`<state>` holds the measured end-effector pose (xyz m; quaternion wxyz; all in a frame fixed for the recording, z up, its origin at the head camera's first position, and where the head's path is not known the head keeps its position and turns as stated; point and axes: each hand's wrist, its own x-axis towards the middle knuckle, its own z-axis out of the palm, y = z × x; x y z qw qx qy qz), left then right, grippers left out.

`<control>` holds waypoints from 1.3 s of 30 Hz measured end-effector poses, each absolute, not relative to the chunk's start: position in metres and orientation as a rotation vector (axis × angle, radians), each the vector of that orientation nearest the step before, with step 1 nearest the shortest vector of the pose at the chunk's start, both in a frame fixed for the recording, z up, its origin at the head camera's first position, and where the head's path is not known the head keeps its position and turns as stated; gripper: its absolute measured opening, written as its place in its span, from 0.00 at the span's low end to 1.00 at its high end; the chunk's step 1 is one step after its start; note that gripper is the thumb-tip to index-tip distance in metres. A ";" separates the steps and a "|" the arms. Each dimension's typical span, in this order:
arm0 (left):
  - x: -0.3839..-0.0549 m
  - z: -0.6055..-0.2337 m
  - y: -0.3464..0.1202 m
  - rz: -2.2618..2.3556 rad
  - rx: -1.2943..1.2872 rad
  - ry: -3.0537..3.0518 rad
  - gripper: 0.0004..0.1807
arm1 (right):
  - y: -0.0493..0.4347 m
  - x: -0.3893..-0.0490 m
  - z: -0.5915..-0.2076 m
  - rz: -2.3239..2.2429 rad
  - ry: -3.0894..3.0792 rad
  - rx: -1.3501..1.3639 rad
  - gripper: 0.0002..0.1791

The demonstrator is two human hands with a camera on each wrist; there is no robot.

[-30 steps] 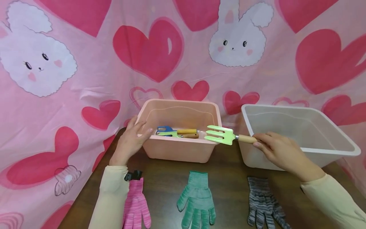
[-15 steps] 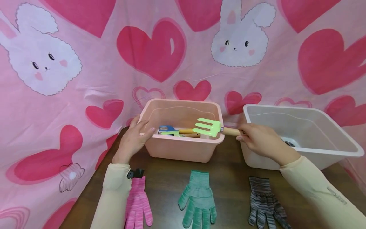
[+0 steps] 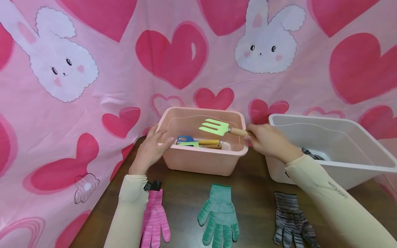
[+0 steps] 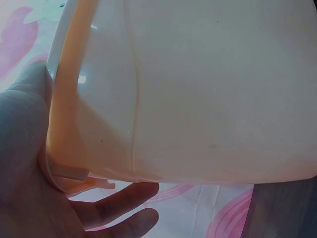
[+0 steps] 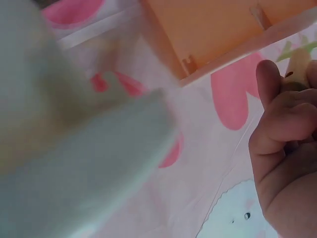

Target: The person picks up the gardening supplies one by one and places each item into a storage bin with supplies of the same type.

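My right hand (image 3: 269, 140) grips the wooden handle of a light-green garden hand fork (image 3: 218, 128). Its prongs point left, above the inside of a pink plastic bin (image 3: 200, 162). In the right wrist view the curled fingers (image 5: 290, 119) surround the handle's end; the prongs are mostly out of frame. My left hand (image 3: 152, 148) holds the bin's front-left corner, as the left wrist view also shows, with the thumb and fingers about the rim (image 4: 74, 74). Inside the bin lie a blue-headed tool (image 3: 186, 138) with a yellow handle and a green-headed tool (image 3: 190, 144) with a brown handle.
A white bin (image 3: 328, 172) stands at the right, with a dark striped item (image 3: 313, 155) inside. Pink (image 3: 155, 218), green (image 3: 219, 217) and grey striped (image 3: 289, 218) gloves lie along the front of the dark table (image 3: 183, 193). A heart-patterned cloth (image 3: 124, 86) hangs behind.
My right hand has carried the hand fork left and slightly up, from beside the bin's right edge to over its inside. The left hand stays at the corner; the head view has shifted slightly.
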<state>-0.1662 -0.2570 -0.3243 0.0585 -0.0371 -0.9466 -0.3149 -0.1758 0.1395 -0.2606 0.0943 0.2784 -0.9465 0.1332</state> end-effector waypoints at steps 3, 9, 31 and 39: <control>-0.167 -0.324 -0.256 -0.949 -0.118 -2.869 0.43 | 0.130 -0.186 -0.260 0.407 -2.822 0.803 0.11; -0.169 -0.326 -0.254 -0.973 -0.112 -2.871 0.43 | 0.115 -0.208 -0.268 0.512 -2.790 0.791 0.13; -0.165 -0.322 -0.255 -0.980 -0.082 -2.893 0.45 | 0.079 -0.253 -0.304 0.495 -2.695 1.084 0.13; -0.165 -0.321 -0.255 -0.952 -0.063 -2.893 0.45 | 0.078 -0.253 -0.302 0.468 -2.737 1.085 0.16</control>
